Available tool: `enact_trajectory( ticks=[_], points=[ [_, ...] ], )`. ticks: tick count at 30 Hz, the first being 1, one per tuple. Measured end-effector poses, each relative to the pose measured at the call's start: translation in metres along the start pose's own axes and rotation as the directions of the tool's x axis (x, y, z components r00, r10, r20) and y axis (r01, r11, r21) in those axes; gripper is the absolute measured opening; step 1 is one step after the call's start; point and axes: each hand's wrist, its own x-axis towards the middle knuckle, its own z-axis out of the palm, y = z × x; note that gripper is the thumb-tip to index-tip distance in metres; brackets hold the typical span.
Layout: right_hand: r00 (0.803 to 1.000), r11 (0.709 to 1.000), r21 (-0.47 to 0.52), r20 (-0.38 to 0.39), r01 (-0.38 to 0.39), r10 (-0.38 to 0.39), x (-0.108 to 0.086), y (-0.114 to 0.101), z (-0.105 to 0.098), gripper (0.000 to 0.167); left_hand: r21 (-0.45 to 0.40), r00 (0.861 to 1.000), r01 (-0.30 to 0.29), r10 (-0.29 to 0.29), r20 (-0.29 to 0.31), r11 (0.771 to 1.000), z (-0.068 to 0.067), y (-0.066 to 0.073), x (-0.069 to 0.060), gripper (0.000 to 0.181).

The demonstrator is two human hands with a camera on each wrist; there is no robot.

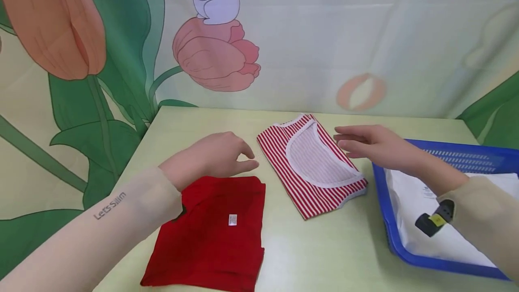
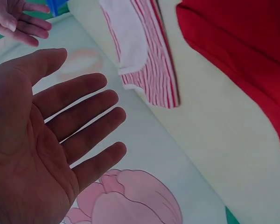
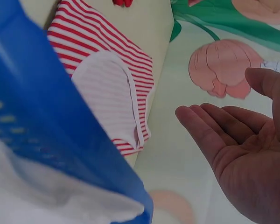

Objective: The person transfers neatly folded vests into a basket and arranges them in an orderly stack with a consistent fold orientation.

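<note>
A red-and-white striped garment (image 1: 279,159) lies folded on the table, its white-trimmed neckline facing up. To its left is a folded red garment (image 1: 211,238) with a small white label. My left hand (image 1: 216,154) hovers above the far edge of the red garment, fingers spread and holding nothing; its bare palm shows in the left wrist view. On the other side, my right hand (image 1: 373,145) is raised beside the striped garment's right edge, with nothing in its grasp. In the right wrist view its fingers (image 3: 200,128) are extended and the thumb stands apart.
A blue plastic basket (image 1: 385,211) stands at the right, with white cloth (image 1: 413,224) inside, beneath my right forearm. Behind the pale yellow table (image 1: 300,256) hangs a curtain (image 1: 304,35) printed with tulips and a white animal.
</note>
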Motion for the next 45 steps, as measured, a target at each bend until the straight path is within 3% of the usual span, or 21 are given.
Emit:
enact_trajectory(
  ticks=[6,13,18,23,30,38,45],
  points=[
    [0.999,1.000,-0.008,0.032,0.023,-0.023,0.009,-0.012,0.016,0.061,-0.008,0.999,0.034,-0.034,-0.003,0.999,0.013,-0.021,-0.011,0.037],
    [0.997,0.999,-0.010,0.052,0.049,-0.049,0.012,-0.018,0.029,0.058,-0.005,0.999,0.034,-0.034,0.000,0.999,0.020,-0.031,-0.017,0.038],
    [0.993,0.988,-0.108,0.048,0.111,-0.107,0.015,-0.024,0.040,0.056,0.001,1.000,0.028,-0.028,-0.001,1.000,0.028,-0.036,-0.018,0.036],
    [0.982,0.960,-0.214,0.102,0.180,-0.161,0.021,-0.031,0.058,0.057,0.009,0.999,0.032,-0.032,0.027,0.999,0.040,-0.043,-0.019,0.038],
    [0.964,0.950,-0.227,0.204,0.217,-0.172,0.027,-0.048,0.097,0.059,0.017,0.998,0.036,-0.037,0.042,0.999,0.053,-0.050,-0.022,0.038],
    [0.932,0.923,-0.257,0.300,0.285,-0.204,0.029,-0.065,0.133,0.056,0.026,0.996,0.063,-0.064,0.062,0.998,0.059,-0.048,-0.016,0.043],
    [0.918,0.905,-0.308,0.356,0.293,-0.176,0.030,-0.078,0.162,0.059,0.016,0.994,0.076,-0.077,0.079,0.997,0.067,-0.052,-0.014,0.050]
  ],
)
